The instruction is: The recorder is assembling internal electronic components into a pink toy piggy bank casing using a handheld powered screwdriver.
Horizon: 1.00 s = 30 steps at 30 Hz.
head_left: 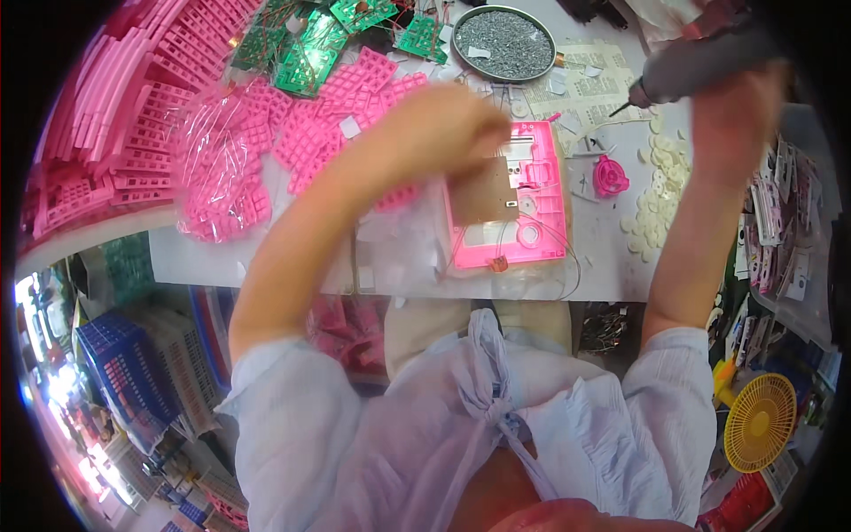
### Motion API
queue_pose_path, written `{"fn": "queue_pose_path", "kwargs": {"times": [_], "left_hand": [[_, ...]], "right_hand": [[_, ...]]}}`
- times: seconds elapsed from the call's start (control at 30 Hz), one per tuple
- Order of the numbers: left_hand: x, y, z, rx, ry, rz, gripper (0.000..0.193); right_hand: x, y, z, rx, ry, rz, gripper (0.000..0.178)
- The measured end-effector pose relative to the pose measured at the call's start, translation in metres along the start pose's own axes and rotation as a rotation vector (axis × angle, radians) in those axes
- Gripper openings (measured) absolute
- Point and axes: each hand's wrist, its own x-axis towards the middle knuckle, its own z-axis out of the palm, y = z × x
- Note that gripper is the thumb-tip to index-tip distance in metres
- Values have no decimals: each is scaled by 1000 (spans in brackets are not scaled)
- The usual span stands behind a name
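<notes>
My right hand (pixel 736 115) is wrapped round a dark electric screwdriver (pixel 687 73), raised at the upper right with its bit toward the left. My left hand (pixel 452 124), smeared by motion, hovers over the upper left of a pink plastic housing (pixel 551 208). Its fingers look curled, but whether they hold anything is unclear. The housing lies on the table with its inside facing up. A flat brown board (pixel 483 191) sits in its left part, and thin wires trail over the near edge from a small reddish part (pixel 498 263).
A round dish of small metal screws (pixel 503 44) stands beyond the housing, beside green circuit boards (pixel 310 53). Pink keypads (pixel 328 124) and a clear bag of them (pixel 222 168) lie left. A pink round part (pixel 610 176) and white discs (pixel 660 191) lie right.
</notes>
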Motion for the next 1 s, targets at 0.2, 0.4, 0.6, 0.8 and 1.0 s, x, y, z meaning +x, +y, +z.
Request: {"fn": "queue_pose_path", "kwargs": {"times": [0.2,0.4,0.6,0.8,1.0], "left_hand": [[127,-90,43,377,404,39,20],[136,-80,38,356,493,53,29],[144,-93,39,523,486,-43,28],[139,-98,28,604,425,-119,25],[69,-33,28,187,528,59,15]], "right_hand": [[-4,50,68,-397,-179,376,34],[-25,40,69,-510,-53,280,26],[-33,49,78,-604,-4,231,27],[-27,41,63,-241,-308,544,49],[-63,39,50,-191,-242,272,28]]}}
